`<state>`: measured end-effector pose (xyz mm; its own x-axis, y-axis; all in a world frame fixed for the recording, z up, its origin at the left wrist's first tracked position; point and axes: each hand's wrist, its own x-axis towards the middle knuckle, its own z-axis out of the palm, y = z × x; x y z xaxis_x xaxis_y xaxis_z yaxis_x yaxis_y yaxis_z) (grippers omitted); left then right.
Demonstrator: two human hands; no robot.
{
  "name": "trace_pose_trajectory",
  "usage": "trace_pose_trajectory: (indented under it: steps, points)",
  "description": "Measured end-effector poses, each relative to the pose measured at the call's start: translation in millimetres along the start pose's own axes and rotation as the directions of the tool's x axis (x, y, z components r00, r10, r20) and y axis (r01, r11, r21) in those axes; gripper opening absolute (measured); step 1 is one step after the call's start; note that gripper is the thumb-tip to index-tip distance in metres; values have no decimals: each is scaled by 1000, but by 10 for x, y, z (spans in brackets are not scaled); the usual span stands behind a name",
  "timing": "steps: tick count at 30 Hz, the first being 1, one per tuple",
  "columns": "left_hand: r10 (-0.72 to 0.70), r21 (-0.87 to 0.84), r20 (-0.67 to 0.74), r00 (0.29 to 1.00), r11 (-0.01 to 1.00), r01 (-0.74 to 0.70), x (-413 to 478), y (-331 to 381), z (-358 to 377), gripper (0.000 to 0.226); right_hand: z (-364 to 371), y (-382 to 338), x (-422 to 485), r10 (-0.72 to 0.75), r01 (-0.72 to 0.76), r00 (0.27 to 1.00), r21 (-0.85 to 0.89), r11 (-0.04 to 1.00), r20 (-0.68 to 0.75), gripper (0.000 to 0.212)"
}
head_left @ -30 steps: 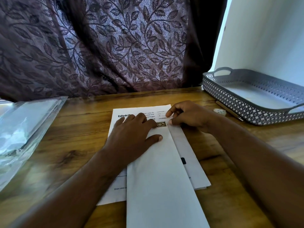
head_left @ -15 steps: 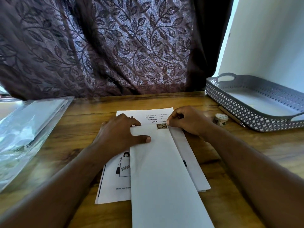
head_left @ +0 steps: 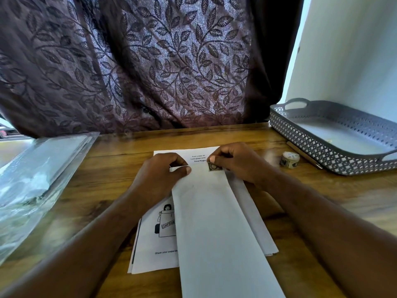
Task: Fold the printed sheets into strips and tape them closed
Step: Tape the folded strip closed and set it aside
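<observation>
Far left on the wooden worktop (head_left: 111, 181): clear plastic sleeves (head_left: 36, 181), lying flat, well apart from the papers; centre: printed sheet (head_left: 159, 239) flat on the wood (cartoon figure and small text visible), with a folded white strip (head_left: 214, 233) lying on top of it, long axis running toward the viewer; a second folded layer (head_left: 253, 220) shows along the strip's right edge.

Left hand (head_left: 160, 177): curled, thumb pressing the strip's far left corner down onto the sheet; fingers together, not gripping round anything; right hand (head_left: 238, 164): fingertips pinched together on a small dark piece of tape (head_left: 214, 167) at the strip's far right corner; whether the tape is fully stuck down I cannot tell.

Right of the hands: small tape roll (head_left: 289, 159) standing on the worktop; a pencil (head_left: 305, 155) just beside it, lying along the front wall of a grey perforated tray (head_left: 322, 145); patterned leaf curtain (head_left: 137, 65) behind the worktop.
</observation>
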<state>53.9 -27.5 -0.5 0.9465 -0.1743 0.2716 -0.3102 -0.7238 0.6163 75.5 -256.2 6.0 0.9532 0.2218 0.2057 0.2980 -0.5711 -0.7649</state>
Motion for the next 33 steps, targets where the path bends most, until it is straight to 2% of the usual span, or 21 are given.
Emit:
trace_pose_trajectory:
  steps: [6,8,9,11,13,15,18,21,23,24,26,29,31,33]
  points:
    - [-7,-21,-12,1000,1000,7,-4,31,12,7,-12,-42,-26,6,-7,999,33,999,38,13]
    - [-76,-215,2,997,974,75,-8,52,19,8,-12,-60,-21,3,-3,1000,64,998,-3,11]
    - [-133,-392,38,990,910,137,-24,78,12,9,-12,-70,-21,1,2,999,105,994,-32,11]
    - [-194,-682,140,971,692,237,-56,133,-32,13,-30,-90,-17,-4,23,996,212,977,-90,13]
    - [-184,-794,241,953,528,302,-88,148,-73,29,-51,-85,-12,23,19,992,322,947,-127,19]
    - [-136,-794,383,914,458,401,-130,146,-84,37,-67,-59,-12,98,-31,986,423,906,-138,25]
    - [-16,-739,571,821,427,522,-162,152,-78,33,-112,-15,-9,207,-82,960,515,854,-191,26]
    - [98,-712,660,745,399,578,-155,151,-90,39,-170,29,0,309,-111,926,626,772,-217,20]
    - [132,-700,680,721,408,585,-145,130,-109,41,-179,19,-6,338,-115,918,677,727,-208,20]
    - [134,-706,672,728,413,576,-137,116,-114,41,-168,2,-17,338,-118,922,692,712,-191,23]
    - [84,-753,602,794,391,529,-106,115,-121,38,-131,-34,-35,317,-138,941,726,673,-114,34]
    - [-124,-878,328,937,327,350,-14,100,-106,34,-124,-119,-114,251,-238,964,695,678,85,45]
    - [-227,-908,141,964,359,217,20,91,-127,23,-131,-176,-158,197,-271,962,607,747,187,49]
    - [-296,-916,57,954,364,168,24,71,-141,16,-121,-237,-199,155,-271,954,524,807,256,43]
